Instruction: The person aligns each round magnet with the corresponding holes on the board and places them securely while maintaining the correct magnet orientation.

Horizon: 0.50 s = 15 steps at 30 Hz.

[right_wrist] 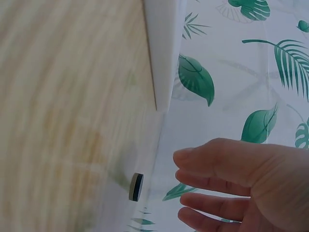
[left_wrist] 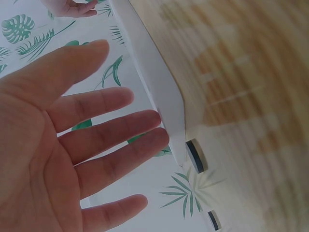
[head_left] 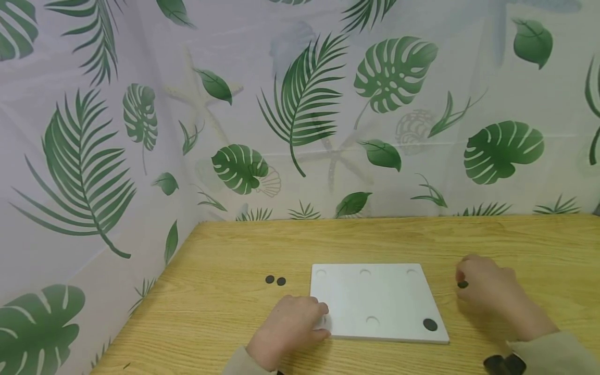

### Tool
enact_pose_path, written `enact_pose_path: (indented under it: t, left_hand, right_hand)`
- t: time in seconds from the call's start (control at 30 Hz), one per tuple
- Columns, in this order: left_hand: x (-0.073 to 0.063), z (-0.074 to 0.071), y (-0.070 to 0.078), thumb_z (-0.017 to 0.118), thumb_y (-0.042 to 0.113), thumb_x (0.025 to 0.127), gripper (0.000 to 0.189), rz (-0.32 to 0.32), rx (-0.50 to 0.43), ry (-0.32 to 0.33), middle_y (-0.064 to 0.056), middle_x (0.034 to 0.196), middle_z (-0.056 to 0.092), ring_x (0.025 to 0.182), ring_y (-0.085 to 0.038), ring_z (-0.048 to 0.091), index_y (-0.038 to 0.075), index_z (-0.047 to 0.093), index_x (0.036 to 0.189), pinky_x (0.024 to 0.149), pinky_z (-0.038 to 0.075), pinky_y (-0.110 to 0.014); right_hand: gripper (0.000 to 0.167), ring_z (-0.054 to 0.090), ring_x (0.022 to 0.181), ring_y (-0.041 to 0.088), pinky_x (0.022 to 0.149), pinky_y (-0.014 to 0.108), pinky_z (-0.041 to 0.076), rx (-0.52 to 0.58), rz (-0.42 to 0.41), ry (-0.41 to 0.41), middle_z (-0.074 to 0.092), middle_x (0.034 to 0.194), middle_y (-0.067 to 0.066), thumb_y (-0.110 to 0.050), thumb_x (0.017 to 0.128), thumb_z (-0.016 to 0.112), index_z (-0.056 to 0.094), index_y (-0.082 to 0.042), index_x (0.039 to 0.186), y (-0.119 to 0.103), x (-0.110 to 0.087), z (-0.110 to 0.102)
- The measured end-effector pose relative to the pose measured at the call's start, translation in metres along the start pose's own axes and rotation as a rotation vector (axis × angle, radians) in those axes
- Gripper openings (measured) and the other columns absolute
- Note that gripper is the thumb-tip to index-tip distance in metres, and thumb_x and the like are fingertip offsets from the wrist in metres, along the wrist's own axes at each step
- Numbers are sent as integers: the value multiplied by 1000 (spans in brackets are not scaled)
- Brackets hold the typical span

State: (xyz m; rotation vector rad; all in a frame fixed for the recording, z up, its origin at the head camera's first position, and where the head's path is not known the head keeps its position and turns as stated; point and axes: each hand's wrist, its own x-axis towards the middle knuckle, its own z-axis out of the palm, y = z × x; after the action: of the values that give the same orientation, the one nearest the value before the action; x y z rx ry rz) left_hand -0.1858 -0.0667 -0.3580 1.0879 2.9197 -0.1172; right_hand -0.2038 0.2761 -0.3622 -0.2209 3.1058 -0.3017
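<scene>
A white board (head_left: 361,299) with round shallow recesses lies on the table, and a black disc (head_left: 429,325) fills its near right recess. My left hand (head_left: 294,322) is over the board's near left corner. Its fingers (left_wrist: 116,130) are extended and spread in the left wrist view, two tips right at the board's edge, with nothing in them. To the right of the board, my right hand (head_left: 487,284) hovers by another black disc (head_left: 463,284). The right wrist view shows this disc (right_wrist: 136,187) on the table, apart from the loosely bent fingers (right_wrist: 212,205).
Two more black discs (head_left: 281,281) lie left of the board, close together. The wooden table (head_left: 225,323) meets a leaf-patterned cloth (head_left: 300,130) at the back and on the left side.
</scene>
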Motion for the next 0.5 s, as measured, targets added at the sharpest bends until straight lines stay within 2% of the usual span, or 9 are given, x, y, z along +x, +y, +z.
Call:
enact_pose_path:
  t: [0.23,0.5]
  left_hand:
    - [0,0,0,65,37,77,20,-2,-4,0,11,63,44,56,-6,39,18,62,83,50,32,-25]
    - [0,0,-1,65,38,77,22,0,-19,1,10,64,46,56,-6,39,18,63,85,51,33,-25]
  right_hand:
    - [18,52,79,38,61,66,32,26,19,-17,54,88,16,-15,70,69,60,-3,80,8,4,-1]
    - [19,51,80,39,60,66,31,73,28,-40,53,88,17,-15,71,69,60,-2,81,18,7,0]
